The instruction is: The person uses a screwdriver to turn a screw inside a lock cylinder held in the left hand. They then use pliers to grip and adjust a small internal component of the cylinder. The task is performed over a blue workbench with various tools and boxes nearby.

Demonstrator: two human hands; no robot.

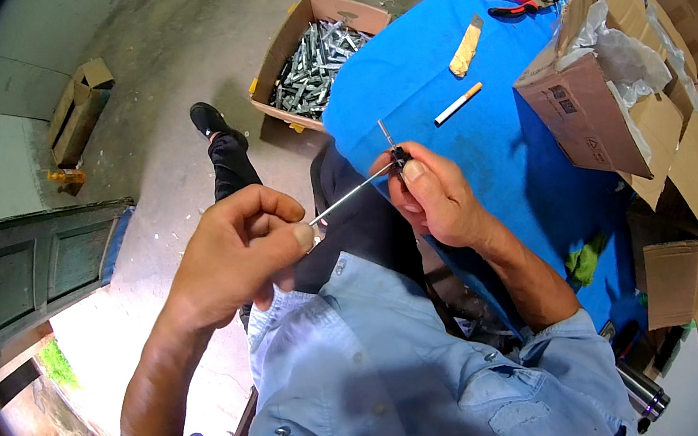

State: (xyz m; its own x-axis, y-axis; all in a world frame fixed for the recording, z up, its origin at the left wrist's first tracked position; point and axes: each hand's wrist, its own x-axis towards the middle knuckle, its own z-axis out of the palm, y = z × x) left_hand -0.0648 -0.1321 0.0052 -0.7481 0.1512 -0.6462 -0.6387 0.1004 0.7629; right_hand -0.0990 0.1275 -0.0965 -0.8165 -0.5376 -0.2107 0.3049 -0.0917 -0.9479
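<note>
My left hand (252, 258) pinches the end of a thin silver metal rod (346, 196) between thumb and fingers. The rod slants up to a small black piece (400, 158) gripped in my right hand (432, 202). A slim metal shaft (386, 131) sticks up from the black piece. Both hands are over my lap, beside the blue-covered table (545, 217). Just beyond my right hand lie a white stick with an orange end (458, 104) and a yellowish strip-shaped piece (466, 46).
An open cardboard box of metal parts (275, 72) stands left of the table. Red-handled pliers (506, 0) and dark tools lie at the back. Torn cardboard boxes with plastic (584, 109) crowd the right side, near a green cloth (586, 263). A carton (76, 114) stands by the wall.
</note>
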